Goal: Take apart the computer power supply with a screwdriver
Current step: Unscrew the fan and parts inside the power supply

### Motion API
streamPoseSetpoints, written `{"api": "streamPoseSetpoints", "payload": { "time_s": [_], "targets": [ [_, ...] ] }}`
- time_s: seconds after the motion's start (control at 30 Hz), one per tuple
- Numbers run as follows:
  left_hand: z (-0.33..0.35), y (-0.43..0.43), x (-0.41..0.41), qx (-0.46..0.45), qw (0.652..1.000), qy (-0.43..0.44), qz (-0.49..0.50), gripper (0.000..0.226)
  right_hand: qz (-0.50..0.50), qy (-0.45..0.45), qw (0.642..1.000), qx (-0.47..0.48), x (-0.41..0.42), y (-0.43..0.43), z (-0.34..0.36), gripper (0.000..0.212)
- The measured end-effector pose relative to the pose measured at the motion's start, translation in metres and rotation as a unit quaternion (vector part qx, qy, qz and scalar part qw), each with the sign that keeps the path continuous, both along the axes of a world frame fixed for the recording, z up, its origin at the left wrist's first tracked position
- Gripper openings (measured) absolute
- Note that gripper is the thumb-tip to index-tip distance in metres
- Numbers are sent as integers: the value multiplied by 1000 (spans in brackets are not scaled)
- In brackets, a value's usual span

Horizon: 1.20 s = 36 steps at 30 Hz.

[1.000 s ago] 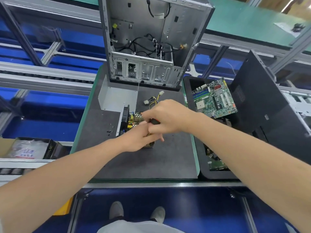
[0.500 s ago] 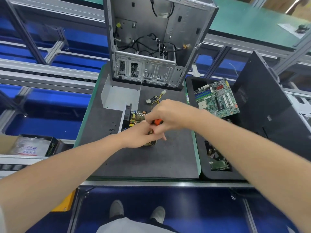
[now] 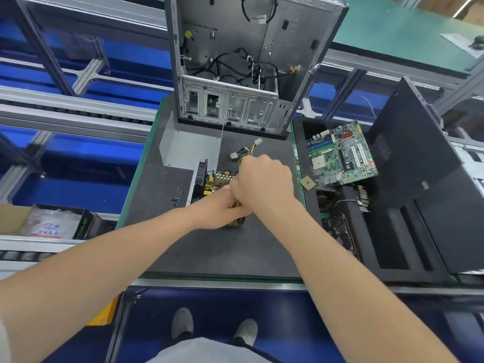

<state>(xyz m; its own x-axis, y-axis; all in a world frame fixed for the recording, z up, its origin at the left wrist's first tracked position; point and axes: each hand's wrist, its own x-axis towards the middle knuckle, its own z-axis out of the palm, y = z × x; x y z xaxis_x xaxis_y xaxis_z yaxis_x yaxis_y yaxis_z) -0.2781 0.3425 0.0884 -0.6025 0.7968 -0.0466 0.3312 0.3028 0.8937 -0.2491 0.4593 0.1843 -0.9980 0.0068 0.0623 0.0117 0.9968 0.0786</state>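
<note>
The opened power supply [image 3: 218,180] lies on the dark mat [image 3: 209,252], its circuit board and yellow parts bare, a black fan [image 3: 201,174] at its left end. Its yellow and black cables [image 3: 246,151] trail toward the far side. My right hand [image 3: 264,182] is a closed fist right above the board, wrapped round the screwdriver handle, which it hides. Just under it my left hand [image 3: 222,208] grips the near part of the power supply, the two hands touching. The grey metal cover [image 3: 188,150] stands off to the far left.
Loose screws [image 3: 178,195] lie left of the supply. An empty computer case [image 3: 235,61] stands at the back of the mat. To the right are a motherboard [image 3: 340,155], a loose chip [image 3: 307,183] and a black case panel [image 3: 419,179]. A box [image 3: 57,224] sits far left.
My right fist has closed over the orange and black screwdriver handle, which showed half a second ago. Both hands stay on the same spot of the supply.
</note>
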Motion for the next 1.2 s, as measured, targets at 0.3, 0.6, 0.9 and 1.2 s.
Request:
{"api": "streamPoseSetpoints", "payload": {
  "time_s": [0.3, 0.6, 0.9, 1.2],
  "targets": [
    [6, -5, -4, -36, 999, 3, -36, 33, 373, -130, 919, -4, -17, 41, 30, 10],
    [0, -1, 1, -18, 1000, -21, 0, 21, -31, 20, 999, -19, 12, -5, 2, 43],
    [6, -4, -3, -33, 999, 16, -38, 25, 341, -235, 908, -64, -16, 52, 39, 16],
    [0, -1, -2, -23, 999, 23, -27, 26, 268, -140, 953, 19, -6, 38, 38, 24]
  ]
}}
